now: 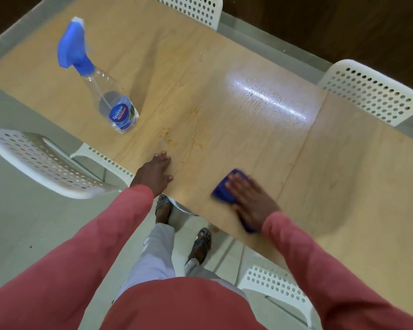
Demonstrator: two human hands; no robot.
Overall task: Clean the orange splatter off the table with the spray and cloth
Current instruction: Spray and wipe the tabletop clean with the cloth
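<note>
Orange splatter (188,134) marks the wooden table (343,186) just beyond our left hand (154,173), which rests flat and holds nothing. Our right hand (250,201) presses with straight fingers on the blue cloth (222,192) near the table's front edge, right of the stains. Farther left, the spray bottle (105,91) stands upright, well apart from both hands.

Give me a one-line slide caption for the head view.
Right hand presses blue cloth on table beside orange splatter; left hand braces, spray bottle standing.
</note>
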